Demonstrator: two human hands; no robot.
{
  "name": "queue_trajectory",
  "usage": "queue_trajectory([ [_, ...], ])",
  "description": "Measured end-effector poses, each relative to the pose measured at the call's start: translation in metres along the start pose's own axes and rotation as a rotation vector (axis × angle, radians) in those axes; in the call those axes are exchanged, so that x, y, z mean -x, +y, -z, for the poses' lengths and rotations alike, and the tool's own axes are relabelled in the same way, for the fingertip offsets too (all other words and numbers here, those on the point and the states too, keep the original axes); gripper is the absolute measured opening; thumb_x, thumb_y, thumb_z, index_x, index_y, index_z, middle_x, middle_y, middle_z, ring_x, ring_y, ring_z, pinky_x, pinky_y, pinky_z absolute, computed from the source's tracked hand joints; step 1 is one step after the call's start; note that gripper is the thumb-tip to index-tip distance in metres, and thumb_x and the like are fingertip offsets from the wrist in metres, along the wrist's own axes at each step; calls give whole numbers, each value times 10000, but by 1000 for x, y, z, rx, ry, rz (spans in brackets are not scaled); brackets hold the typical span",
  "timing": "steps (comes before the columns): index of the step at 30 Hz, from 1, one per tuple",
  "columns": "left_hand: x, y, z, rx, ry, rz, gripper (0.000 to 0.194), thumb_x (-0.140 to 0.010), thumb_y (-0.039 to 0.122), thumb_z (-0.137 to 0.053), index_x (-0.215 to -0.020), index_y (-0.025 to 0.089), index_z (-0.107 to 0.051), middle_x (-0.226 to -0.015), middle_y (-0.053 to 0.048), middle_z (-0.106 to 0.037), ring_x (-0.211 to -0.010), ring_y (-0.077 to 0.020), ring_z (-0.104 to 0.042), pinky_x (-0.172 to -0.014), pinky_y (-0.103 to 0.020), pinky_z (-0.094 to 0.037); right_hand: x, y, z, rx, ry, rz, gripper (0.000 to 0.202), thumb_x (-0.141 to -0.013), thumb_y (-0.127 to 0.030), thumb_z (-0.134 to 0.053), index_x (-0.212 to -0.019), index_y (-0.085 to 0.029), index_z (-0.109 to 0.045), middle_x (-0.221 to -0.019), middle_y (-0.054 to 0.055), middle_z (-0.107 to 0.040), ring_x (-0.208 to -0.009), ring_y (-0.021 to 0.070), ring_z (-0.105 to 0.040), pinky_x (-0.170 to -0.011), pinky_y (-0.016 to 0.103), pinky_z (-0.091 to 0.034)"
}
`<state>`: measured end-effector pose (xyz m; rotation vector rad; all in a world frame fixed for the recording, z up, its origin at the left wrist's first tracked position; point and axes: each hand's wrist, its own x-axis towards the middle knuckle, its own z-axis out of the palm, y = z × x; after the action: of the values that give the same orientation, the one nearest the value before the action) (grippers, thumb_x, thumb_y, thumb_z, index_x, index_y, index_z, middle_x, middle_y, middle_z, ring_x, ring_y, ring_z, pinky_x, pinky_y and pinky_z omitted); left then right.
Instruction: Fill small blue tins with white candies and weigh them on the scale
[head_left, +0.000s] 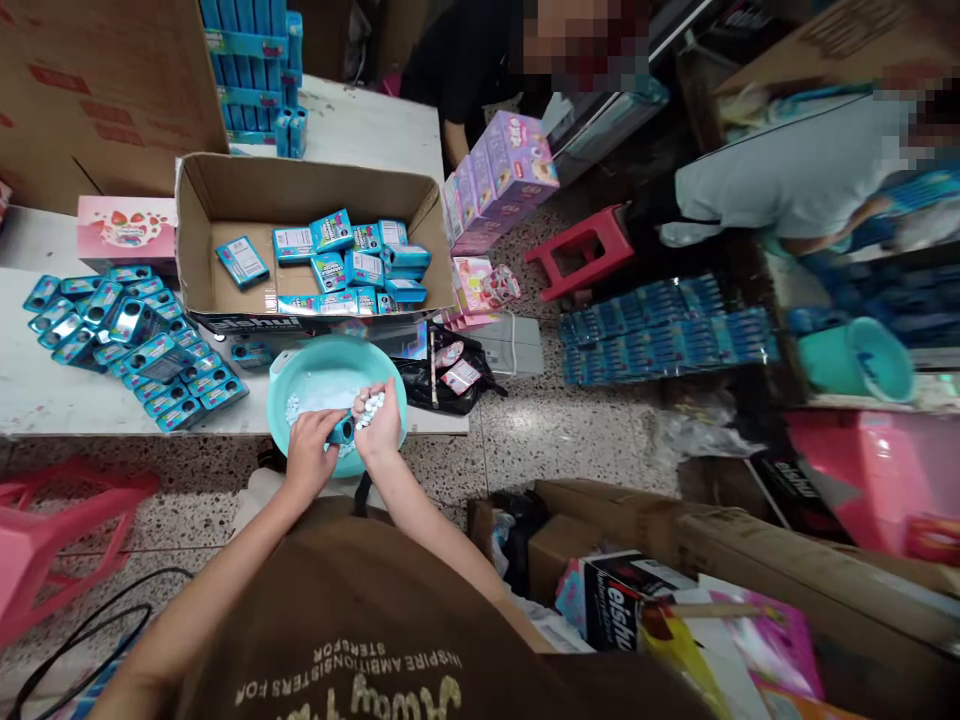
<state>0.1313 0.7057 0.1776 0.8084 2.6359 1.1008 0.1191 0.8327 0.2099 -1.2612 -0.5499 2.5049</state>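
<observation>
The left grip pinches a small blue candy box beside the right grip, which cups white candies, probably so spills land in the turquoise basin below. Beyond both grips, the cardboard carton limits forward movement; the tabletop edge lies rightward.

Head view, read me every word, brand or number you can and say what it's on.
"INSPIRE AMBITION": brown shirt.
"Away": same shirt.
"eishu", first letter unclear: black-and-white box, lower right.
"eishu": black panel, right.
"eishu": black surface, top right.
"eishu", blurred: open carton's front.
Blue packs, purple boxes, pink box: too small or blurred.
</observation>
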Motion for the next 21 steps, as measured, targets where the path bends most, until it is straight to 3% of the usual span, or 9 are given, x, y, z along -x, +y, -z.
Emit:
queue_trajectory([
  [6,0,5,-4,46,46,39,501,-651,36,-511,-1112,207,-606,-1097,-50,-657,-1023,-226,-545,-927,-399,-421,10,2,3,68,-82,31,443,-823,-502,-536,-540,-196,-386,-479,-58,-461,-451,76,-459,-491,219,-397],
  [14,4,9,-9,43,72,70,479,-657,44,-531,-1101,202,-616,-1085,-49,-669,-1015,-221,-562,-928,-391,-423,15,1,4,129,-122,92,481,-816,-528,-524,-500,-200,-371,-448,-48,-444,-478,92,-478,-550,241,-422],
  [17,4,9,-13,64,100,103,437,-669,68,-559,-1078,203,-629,-1067,-54,-676,-997,-223,-575,-909,-384,-436,17,-2,2,134,-129,85,494,-828,-522,-506,-488,-204,-337,-425,-54,-400,-453,86,-447,-518,234,-403],
  [21,3,10,-14,108,115,118,428,-655,62,-573,-1051,211,-643,-1043,-51,-684,-987,-220,-587,-904,-379,-443,19,-6,-3,116,-109,49,500,-845,-487,-492,-487,-207,-283,-399,-80,-288,-372,61,-303,-403,214,-275],
])
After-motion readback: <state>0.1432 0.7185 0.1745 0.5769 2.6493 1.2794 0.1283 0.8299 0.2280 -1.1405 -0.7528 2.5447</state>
